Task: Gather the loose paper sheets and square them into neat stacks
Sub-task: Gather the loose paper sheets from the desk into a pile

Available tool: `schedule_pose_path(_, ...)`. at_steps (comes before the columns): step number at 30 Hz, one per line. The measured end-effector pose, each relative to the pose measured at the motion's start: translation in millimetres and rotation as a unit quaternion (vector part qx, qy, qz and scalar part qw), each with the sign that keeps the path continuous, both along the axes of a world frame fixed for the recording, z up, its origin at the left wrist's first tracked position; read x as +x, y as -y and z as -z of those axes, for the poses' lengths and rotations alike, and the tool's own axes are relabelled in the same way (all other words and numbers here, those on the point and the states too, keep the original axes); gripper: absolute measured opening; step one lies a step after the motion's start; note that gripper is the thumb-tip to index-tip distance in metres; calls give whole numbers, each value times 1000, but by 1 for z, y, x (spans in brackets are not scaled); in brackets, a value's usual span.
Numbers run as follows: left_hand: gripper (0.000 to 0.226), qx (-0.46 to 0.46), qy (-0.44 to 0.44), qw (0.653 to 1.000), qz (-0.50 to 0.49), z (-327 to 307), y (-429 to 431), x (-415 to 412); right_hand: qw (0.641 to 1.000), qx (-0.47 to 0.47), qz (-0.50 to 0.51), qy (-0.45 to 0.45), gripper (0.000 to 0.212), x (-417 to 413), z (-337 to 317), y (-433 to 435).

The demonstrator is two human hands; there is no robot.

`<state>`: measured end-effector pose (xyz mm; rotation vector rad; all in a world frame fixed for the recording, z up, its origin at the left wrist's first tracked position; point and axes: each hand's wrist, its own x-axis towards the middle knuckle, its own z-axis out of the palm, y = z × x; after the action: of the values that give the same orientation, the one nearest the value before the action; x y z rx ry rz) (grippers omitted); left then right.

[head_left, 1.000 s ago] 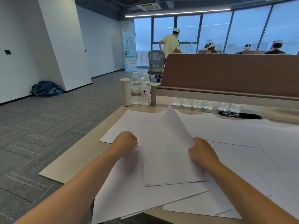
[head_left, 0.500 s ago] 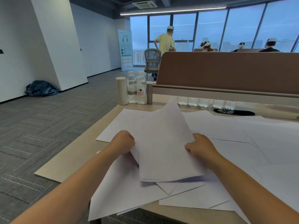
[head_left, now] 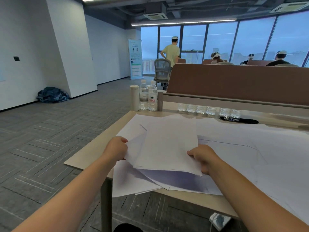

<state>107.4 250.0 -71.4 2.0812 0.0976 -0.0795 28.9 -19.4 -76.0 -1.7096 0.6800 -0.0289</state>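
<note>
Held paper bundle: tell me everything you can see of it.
The paper bundle is several plain white sheets, blank on top and not yet squared, with one sheet jutting out on the left. The left hand grips its left edge and the right hand its near right corner. Its raised near edge shadows the loose sheets on the table.

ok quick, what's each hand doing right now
Left hand: closed, gripping the left edge of the raised bundle of paper sheets.
Right hand: closed, gripping the same bundle's right edge near its front corner.
</note>
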Motion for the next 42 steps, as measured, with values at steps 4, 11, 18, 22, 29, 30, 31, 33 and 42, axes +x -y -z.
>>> schedule_pose_path(4,42,-11,-30,999,1,-2,-15,-18,1000,13,-5,-8,18,-4,1,-25)
schedule_pose_path(11,11,-70,-108,991,-32,-14,-25,-31,999,-6,-32,-14,21,-2,8,-54)
schedule_pose_path(18,21,-14,-131,991,34,-10,-26,-19,995,-67,-69,10,19,-1,11,-63)
schedule_pose_path(22,27,38,-121,991,52,-8,-25,-15,986,-134,-97,23,17,-1,7,-63)
schedule_pose_path(29,7,102,-76,991,53,-6,-22,-27,949,-265,-161,55,23,-6,4,-70)
schedule_pose_path(30,6,122,-66,989,57,-6,-21,-32,945,-274,-168,54,23,-9,5,-72)
schedule_pose_path(31,7,141,-54,987,59,-7,-19,-34,943,-282,-172,52,23,-10,4,-73)
schedule_pose_path(33,10,155,-40,985,59,-7,-18,-35,940,-289,-175,50,24,-10,4,-75)
schedule_pose_path(42,13,-30,-103,994,25,-8,-20,-39,958,-224,-171,51,24,-18,1,-78)
